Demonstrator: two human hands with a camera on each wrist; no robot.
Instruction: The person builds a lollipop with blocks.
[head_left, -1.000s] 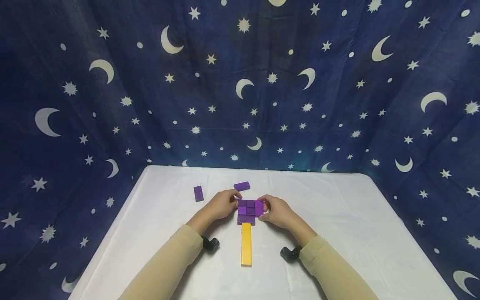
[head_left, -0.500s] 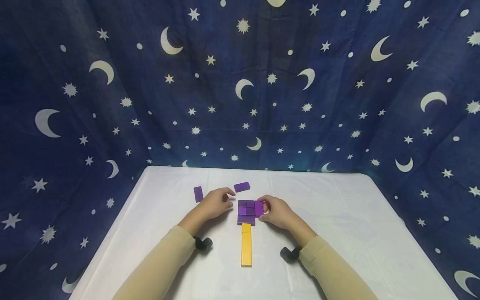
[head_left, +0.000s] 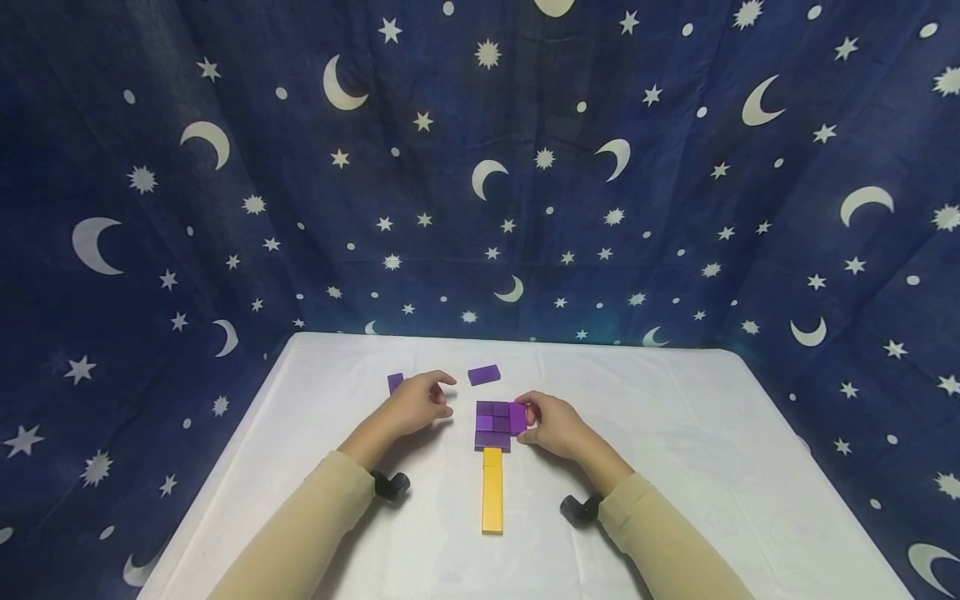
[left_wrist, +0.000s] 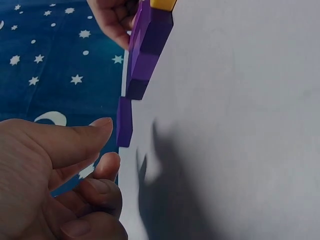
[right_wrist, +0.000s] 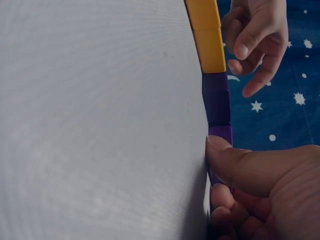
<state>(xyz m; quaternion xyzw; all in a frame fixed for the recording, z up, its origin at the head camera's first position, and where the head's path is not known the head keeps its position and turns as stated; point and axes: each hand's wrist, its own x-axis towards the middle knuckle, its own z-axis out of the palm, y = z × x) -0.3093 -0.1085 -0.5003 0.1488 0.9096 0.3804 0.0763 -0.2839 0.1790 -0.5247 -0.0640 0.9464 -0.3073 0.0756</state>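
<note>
Purple blocks lie together in a squarish cluster (head_left: 492,438) on the white table, with a yellow strip of blocks (head_left: 492,500) running from its near side. My right hand (head_left: 557,425) pinches a purple block (head_left: 518,418) at the cluster's right side between thumb and fingers; in the right wrist view, the thumb (right_wrist: 245,167) covers part of that block. My left hand (head_left: 415,404) is off to the left of the cluster, fingers loosely bent and holding nothing. It partly hides a loose purple block (head_left: 394,382) behind it.
Another loose purple block (head_left: 483,374) lies behind the cluster. The white tabletop (head_left: 637,383) extends to both sides. A dark blue curtain with moons and stars (head_left: 480,233) stands beyond its far edge. Each wrist carries a small black camera.
My left hand has let go of the cluster's left side and moved left, now partly covering the left loose block. My right hand has stayed on its purple block.
</note>
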